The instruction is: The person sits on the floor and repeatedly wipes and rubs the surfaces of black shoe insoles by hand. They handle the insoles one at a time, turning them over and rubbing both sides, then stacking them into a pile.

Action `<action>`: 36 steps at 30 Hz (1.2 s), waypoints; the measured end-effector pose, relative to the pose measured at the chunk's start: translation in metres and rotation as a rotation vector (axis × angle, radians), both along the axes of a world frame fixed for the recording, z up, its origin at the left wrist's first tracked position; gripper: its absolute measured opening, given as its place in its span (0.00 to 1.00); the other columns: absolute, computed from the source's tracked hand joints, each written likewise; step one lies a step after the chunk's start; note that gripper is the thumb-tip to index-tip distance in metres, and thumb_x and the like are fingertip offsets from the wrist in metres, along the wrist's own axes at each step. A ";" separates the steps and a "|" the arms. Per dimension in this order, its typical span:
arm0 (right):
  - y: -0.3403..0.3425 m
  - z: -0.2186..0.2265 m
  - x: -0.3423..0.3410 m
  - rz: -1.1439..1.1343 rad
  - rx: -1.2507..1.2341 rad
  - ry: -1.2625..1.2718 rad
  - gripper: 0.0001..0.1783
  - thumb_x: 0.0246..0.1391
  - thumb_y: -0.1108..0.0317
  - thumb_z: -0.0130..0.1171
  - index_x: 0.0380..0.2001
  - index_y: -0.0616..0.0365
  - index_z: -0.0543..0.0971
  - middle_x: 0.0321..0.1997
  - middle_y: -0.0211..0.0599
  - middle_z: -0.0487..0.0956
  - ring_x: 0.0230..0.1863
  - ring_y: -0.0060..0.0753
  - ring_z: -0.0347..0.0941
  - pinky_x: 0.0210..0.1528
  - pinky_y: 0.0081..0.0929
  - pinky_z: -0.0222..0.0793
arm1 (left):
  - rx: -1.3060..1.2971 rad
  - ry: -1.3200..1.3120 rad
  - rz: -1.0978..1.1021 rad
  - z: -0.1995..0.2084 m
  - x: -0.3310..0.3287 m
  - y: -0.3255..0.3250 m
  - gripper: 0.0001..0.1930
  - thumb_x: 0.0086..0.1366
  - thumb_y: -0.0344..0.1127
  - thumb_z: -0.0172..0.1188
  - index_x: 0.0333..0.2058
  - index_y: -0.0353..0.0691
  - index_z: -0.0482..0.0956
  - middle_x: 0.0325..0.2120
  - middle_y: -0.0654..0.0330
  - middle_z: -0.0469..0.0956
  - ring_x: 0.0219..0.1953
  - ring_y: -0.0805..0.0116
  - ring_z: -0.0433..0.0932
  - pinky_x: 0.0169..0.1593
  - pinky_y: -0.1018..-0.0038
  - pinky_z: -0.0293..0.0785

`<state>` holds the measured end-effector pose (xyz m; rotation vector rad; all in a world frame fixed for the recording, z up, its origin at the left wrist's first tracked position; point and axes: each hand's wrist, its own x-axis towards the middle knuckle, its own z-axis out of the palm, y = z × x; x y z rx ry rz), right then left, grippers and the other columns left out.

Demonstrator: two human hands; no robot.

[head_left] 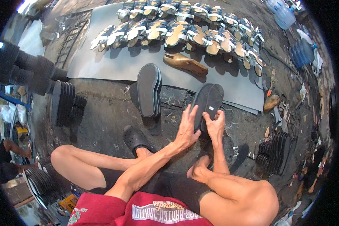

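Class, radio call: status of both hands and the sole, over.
Left hand and right hand both gripping black sole, propped upright. Second sole stands apart, left. Nothing obstructing.

black sole (208, 101) (upright, tilted)

Red printed shirt (139, 211), dark shorts (177, 188), black clogs (135, 138).

I see a small white rectangular label (211, 108) on the dark sole, and a yellow printed package (69, 202) at lower left.
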<state>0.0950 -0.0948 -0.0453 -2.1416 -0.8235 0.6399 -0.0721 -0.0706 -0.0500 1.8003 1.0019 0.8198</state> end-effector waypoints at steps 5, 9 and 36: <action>-0.018 0.003 0.006 -0.014 0.113 -0.148 0.40 0.55 0.51 0.83 0.59 0.69 0.78 0.50 0.43 0.77 0.45 0.39 0.76 0.48 0.39 0.77 | 0.336 0.146 0.423 0.048 -0.059 0.048 0.48 0.53 0.27 0.70 0.76 0.41 0.68 0.76 0.30 0.61 0.78 0.29 0.62 0.80 0.43 0.60; -0.022 -0.013 -0.009 -0.027 0.161 -0.128 0.41 0.53 0.53 0.83 0.60 0.70 0.77 0.50 0.46 0.77 0.45 0.43 0.76 0.50 0.42 0.77 | 0.355 0.316 0.619 0.040 -0.106 0.082 0.43 0.53 0.30 0.70 0.72 0.45 0.73 0.75 0.30 0.63 0.77 0.29 0.62 0.80 0.42 0.58; -0.010 -0.040 -0.037 0.093 0.055 -0.209 0.58 0.52 0.55 0.82 0.75 0.77 0.61 0.57 0.66 0.72 0.51 0.72 0.82 0.51 0.54 0.85 | 0.104 0.312 -0.351 -0.053 0.089 0.168 0.37 0.55 0.36 0.83 0.65 0.40 0.83 0.62 0.44 0.77 0.65 0.42 0.76 0.69 0.53 0.76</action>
